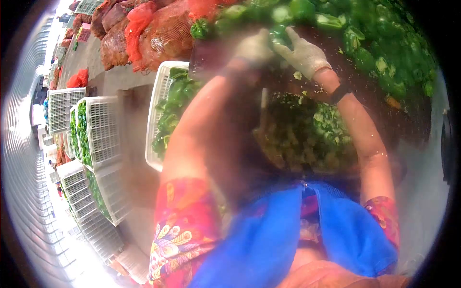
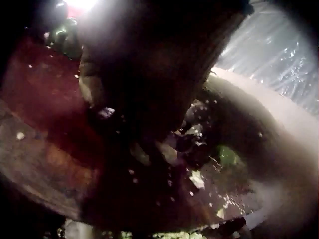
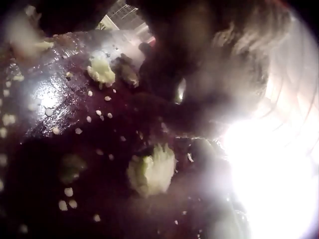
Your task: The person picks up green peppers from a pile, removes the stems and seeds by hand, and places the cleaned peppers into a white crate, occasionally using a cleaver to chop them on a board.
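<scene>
Right now, both gloved hands are up at the far side of the work, over a dark red board, and a green pepper (image 1: 278,36) sits between them. The right hand (image 1: 306,55) has it, thumb and fingers closing around the pepper from the right, a black band (image 1: 340,93) on the wrist behind. Over on the left, the left hand (image 1: 253,49) comes in close beside the same pepper, but it's a blur, and I can't tell whether its fingers are gripping or loose.

Look at the board (image 3: 114,134) in the right wrist view: little pale seeds (image 3: 69,192) are scattered all over it, and a ragged pepper core (image 3: 152,172) lies among them. The left wrist view is dark, with the fingers hard to read, yet scraps (image 2: 198,179) show on the board there too.

Far right, a big heap of peppers (image 1: 357,45) spreads out, whole and cut ones together. Nearer, between the forearms, pale green trimmings (image 1: 331,122) lie piled up. Left of the left arm stands a white crate (image 1: 152,127) of peppers; beyond it, bulging mesh sacks (image 1: 165,41), and farther left, stacked crates (image 1: 106,126) with green showing inside. Nearest of all: a blue apron (image 1: 259,235) and a bright patterned sleeve (image 1: 180,206).
</scene>
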The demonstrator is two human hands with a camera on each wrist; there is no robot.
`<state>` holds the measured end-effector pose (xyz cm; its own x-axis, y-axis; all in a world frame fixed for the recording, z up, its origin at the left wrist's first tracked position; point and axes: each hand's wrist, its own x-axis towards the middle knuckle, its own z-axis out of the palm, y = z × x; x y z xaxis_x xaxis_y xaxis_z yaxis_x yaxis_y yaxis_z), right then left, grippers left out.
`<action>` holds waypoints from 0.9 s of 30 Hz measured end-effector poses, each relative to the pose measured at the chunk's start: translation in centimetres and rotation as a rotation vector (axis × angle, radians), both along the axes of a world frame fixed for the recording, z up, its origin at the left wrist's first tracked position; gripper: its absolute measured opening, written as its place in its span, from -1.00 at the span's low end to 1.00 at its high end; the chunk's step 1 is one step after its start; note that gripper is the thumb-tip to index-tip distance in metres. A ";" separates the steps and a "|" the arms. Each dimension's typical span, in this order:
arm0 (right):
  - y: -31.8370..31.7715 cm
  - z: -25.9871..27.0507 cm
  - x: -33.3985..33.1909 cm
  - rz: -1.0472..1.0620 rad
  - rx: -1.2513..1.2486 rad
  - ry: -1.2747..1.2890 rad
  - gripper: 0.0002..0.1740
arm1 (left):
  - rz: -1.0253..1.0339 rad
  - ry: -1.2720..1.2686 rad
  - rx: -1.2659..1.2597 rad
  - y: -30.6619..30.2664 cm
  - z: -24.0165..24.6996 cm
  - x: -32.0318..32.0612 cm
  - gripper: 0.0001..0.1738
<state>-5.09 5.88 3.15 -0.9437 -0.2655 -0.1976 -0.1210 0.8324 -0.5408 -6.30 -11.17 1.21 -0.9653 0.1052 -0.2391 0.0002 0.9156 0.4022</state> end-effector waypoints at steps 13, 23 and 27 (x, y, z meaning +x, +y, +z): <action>6.8 -3.9 0.0 -0.229 -0.683 -0.507 -0.23 | -0.158 0.056 0.436 3.1 -1.1 1.4 -0.43; 9.0 -5.9 -0.4 -0.294 -1.081 -0.598 -0.55 | 0.156 -0.480 1.286 1.2 -2.5 0.0 -0.55; 9.0 -3.8 1.4 -0.486 -1.244 -0.628 -0.55 | -0.642 0.519 0.202 -0.9 -5.2 -1.4 -0.48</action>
<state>-3.70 14.88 -0.63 -0.8355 -0.2568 -0.4859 0.5472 -0.3069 -0.7787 -7.67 -12.04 -4.01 -0.6856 0.6633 0.3000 0.7251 0.5853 0.3629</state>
